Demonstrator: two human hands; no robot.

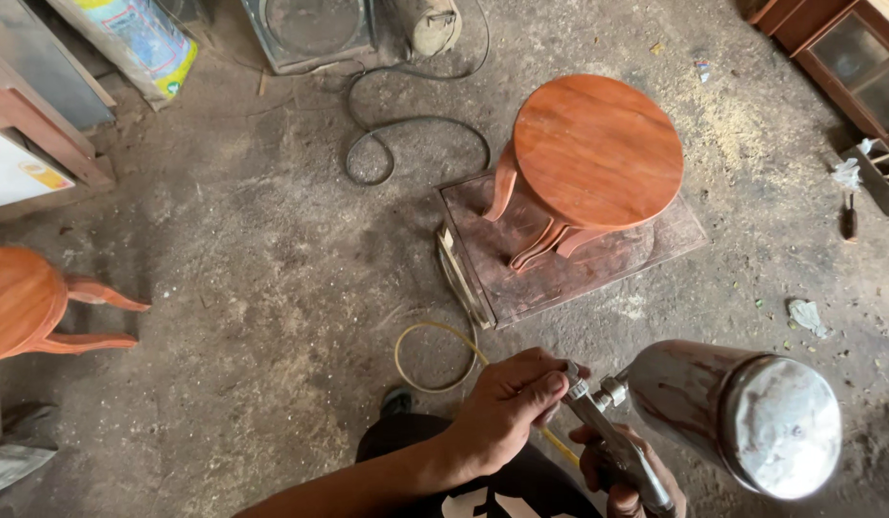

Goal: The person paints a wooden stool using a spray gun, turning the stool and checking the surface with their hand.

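At the lower right of the frame, a spray gun point(622, 446) is gripped at its handle by the right hand point(622, 480); its knob is pinched by the left hand point(507, 408). A round wooden stool point(598, 149) stands on a board point(569, 269) well above, at upper centre.

Open dirt floor is lying at nine to eleven o'clock of the two hands point(507, 408) gripping the spray gun point(622, 451). At twelve o'clock a round stool point(598, 149) on a stained board point(569, 278) is blocking the way; a yellow hose point(421, 360) is looping just before it. The metal cup point(742, 412) is crowding three o'clock.
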